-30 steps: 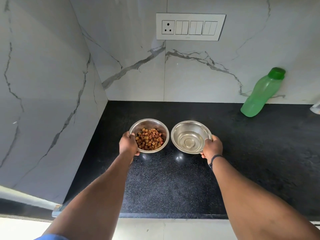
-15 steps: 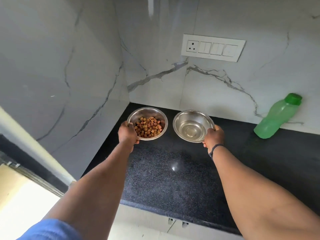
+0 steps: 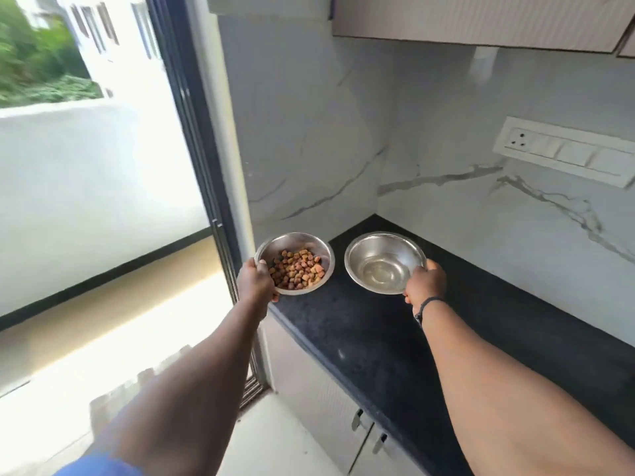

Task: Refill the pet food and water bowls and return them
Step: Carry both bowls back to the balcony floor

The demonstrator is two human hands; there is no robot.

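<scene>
The left hand [image 3: 256,281] grips the near-left rim of the food bowl [image 3: 294,262], a steel bowl partly filled with brown kibble [image 3: 298,273]. The right hand [image 3: 425,286] grips the near-right rim of the water bowl [image 3: 385,262], a steel bowl with clear water in its base. Both bowls are held level, side by side and apart, above the left end of the black counter [image 3: 378,338]. The food bowl sits over the counter's left edge. A dark band [image 3: 427,304] circles the right wrist. A switch panel [image 3: 563,151] is mounted on the marble wall behind. A glass door [image 3: 103,166] stands left of the counter.
</scene>
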